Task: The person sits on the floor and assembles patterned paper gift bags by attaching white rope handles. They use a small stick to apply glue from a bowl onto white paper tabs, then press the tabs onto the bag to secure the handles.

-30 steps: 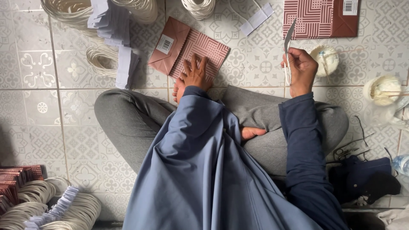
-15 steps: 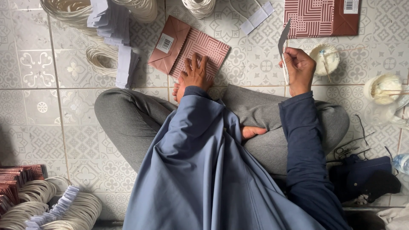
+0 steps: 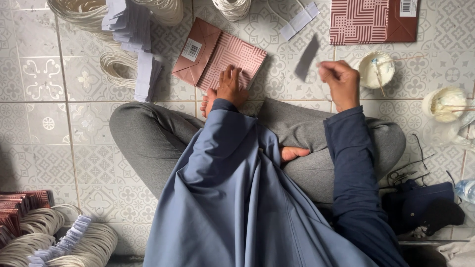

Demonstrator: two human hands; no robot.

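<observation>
Left hand (image 3: pixel 230 88) lies flat, fingers spread, pressing on pink patterned paper bag (image 3: pixel 217 57) lying on tiled floor (image 3: pixel 44 128). Right hand (image 3: pixel 340 81), fingers curled closed, pinches blurred grey paper strip (image 3: pixel 308 58) just above floor, beside bag. Glue cup (image 3: pixel 376 69) near right hand.

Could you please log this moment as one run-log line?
left hand: pressing patterned paper bag | right hand: holding paper strip | floor tiles
</observation>
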